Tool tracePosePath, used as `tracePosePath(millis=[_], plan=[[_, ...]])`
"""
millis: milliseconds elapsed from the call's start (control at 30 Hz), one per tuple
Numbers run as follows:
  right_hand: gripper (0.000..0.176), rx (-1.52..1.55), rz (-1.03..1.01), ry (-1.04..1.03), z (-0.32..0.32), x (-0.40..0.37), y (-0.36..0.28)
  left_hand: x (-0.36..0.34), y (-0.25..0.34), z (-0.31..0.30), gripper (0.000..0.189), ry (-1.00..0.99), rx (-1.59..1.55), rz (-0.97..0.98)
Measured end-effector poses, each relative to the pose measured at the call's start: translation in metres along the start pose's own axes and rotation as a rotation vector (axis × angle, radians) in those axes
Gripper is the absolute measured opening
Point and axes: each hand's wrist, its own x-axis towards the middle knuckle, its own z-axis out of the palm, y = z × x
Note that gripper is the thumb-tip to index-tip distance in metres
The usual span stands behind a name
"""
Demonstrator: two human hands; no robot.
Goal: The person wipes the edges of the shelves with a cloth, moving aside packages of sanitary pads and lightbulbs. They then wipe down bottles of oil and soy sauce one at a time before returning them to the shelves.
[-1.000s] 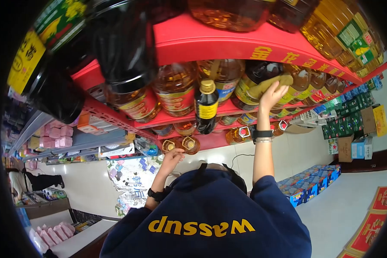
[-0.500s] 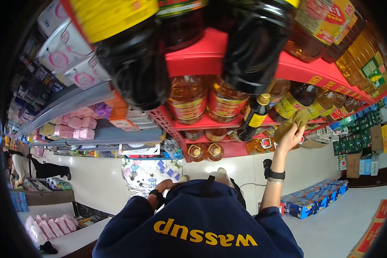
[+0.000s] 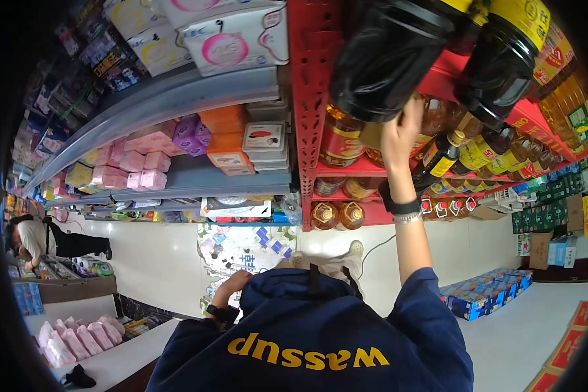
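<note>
My right hand (image 3: 400,140) reaches up to the red shelf and is closed on an olive-brown cloth (image 3: 372,135), mostly hidden behind the hand and the shelf items. Just above it stands a large dark bottle (image 3: 389,62) with a yellow label. Oil bottles (image 3: 342,137) with red labels stand on the level behind the hand. A small dark bottle with a gold cap (image 3: 440,157) is close to its right, tilted in this view. My left hand (image 3: 234,284) is low beside my waist, its fingers largely hidden.
A grey shelf (image 3: 176,98) at left carries packs of pads and pink tissue packs (image 3: 153,179). A perforated red upright (image 3: 313,85) separates the shelves. Blue boxes (image 3: 487,294) lie at right. A person (image 3: 36,238) bends over goods at far left.
My right hand with the cloth has moved left and up, from beside the lower oil bottles to under the large dark bottle. The view has shifted left, showing more of the grey shelf.
</note>
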Motion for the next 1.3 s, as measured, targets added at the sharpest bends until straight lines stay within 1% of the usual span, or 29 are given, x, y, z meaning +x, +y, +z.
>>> tracePosePath(millis=[33, 67, 133, 167, 200, 233, 267, 333, 400, 467, 533, 567, 633, 667, 700, 733, 800, 833, 900, 933, 1000, 1033, 1067, 1100, 1133, 1200, 1300], plan=[[0.03, -0.013, -0.087, 0.0, 0.015, 0.002, 0.006, -0.006, 0.0, -0.001, 0.02, 0.18, 0.257, 0.287], [0.033, -0.025, -0.173, 0.0, 0.032, -0.002, 0.02, 0.003, -0.026, 0.012, 0.023, 0.188, 0.287, 0.077], [0.038, -0.1, -0.193, 0.043, 0.054, -0.019, 0.065, -0.013, 0.02, -0.015, 0.038, 0.29, -0.02, -0.246], [0.043, -0.137, -0.178, 0.029, 0.055, -0.025, 0.076, -0.013, 0.021, -0.02, 0.038, 0.289, -0.02, -0.245], [0.043, -0.139, -0.178, 0.026, 0.055, -0.027, 0.07, -0.013, 0.023, -0.023, 0.038, 0.329, -0.034, -0.263], [0.043, -0.202, -0.245, 0.051, 0.053, -0.033, 0.064, -0.013, 0.025, -0.023, 0.039, 0.365, -0.052, -0.284], [0.044, -0.266, -0.31, 0.074, 0.05, -0.039, 0.058, -0.014, 0.027, -0.025, 0.039, 0.361, -0.097, -0.285], [0.041, -0.243, -0.298, 0.11, 0.051, -0.044, 0.049, -0.01, 0.018, -0.02, 0.038, 0.377, -0.066, -0.214], [0.039, -0.234, -0.301, 0.16, 0.051, -0.052, 0.052, -0.008, 0.015, -0.019, 0.037, 0.374, -0.07, -0.194], [0.038, -0.25, -0.248, 0.136, 0.05, -0.068, 0.053, -0.012, 0.015, -0.019, 0.037, 0.364, -0.071, -0.172], [0.036, -0.252, -0.151, 0.244, 0.05, -0.089, 0.043, -0.011, 0.014, -0.019, 0.036, 0.383, -0.075, -0.15], [0.035, -0.271, -0.089, 0.266, 0.05, -0.108, 0.052, -0.011, 0.01, -0.017, 0.036, 0.402, -0.083, -0.139], [0.034, -0.263, 0.054, 0.156, 0.052, -0.15, 0.063, -0.017, 0.015, -0.021, 0.035, 0.43, -0.099, -0.146], [0.031, -0.344, 0.066, 0.078, 0.056, -0.172, 0.074, -0.019, 0.017, -0.021, 0.034, 0.461, -0.117, -0.156], [0.03, -0.379, 0.126, -0.081, 0.058, -0.19, 0.078, -0.019, 0.011, -0.018, 0.034, 0.448, -0.126, -0.174], [0.029, -0.388, 0.152, -0.188, 0.063, -0.199, 0.078, -0.021, 0.012, -0.017, 0.034, 0.447, -0.13, -0.181], [0.029, -0.402, 0.249, -0.375, 0.074, -0.205, 0.077, -0.024, 0.013, -0.018, 0.034, 0.438, -0.077, -0.208], [0.029, -0.4, 0.253, -0.379, 0.081, -0.203, 0.076, -0.024, 0.012, -0.017, 0.034, 0.447, -0.085, -0.19], [0.029, -0.512, 0.272, -0.556, 0.093, -0.193, 0.074, -0.024, 0.016, -0.016, 0.035, 0.453, -0.096, -0.199], [0.029, -0.51, 0.275, -0.559, 0.093, -0.188, 0.072, -0.023, 0.018, -0.017, 0.035, 0.461, -0.108, -0.204], [0.03, -0.606, 0.22, -0.67, 0.091, -0.18, 0.071, -0.017, 0.025, -0.016, 0.035, 0.459, -0.108, -0.209], [0.031, -0.654, 0.155, -0.695, 0.089, -0.18, 0.075, -0.013, 0.03, -0.015, 0.035, 0.455, -0.123, -0.212], [0.031, -0.653, 0.16, -0.7, 0.085, -0.181, 0.077, -0.011, 0.033, -0.015, 0.035, 0.453, -0.135, -0.216], [0.031, -0.683, 0.127, -0.737, 0.082, -0.18, 0.08, -0.005, 0.035, -0.016, 0.035, 0.4, -0.119, -0.208], [0.031, -0.713, 0.093, -0.772, 0.078, -0.177, 0.083, -0.003, 0.038, -0.018, 0.035, 0.4, -0.115, -0.208], [0.031, -0.711, 0.101, -0.764, 0.063, -0.178, 0.087, 0.004, 0.048, -0.02, 0.034, 0.454, -0.167, -0.155], [0.031, -0.708, 0.109, -0.764, 0.043, -0.177, 0.094, 0.007, 0.056, -0.025, 0.032, 0.482, -0.197, -0.169]])
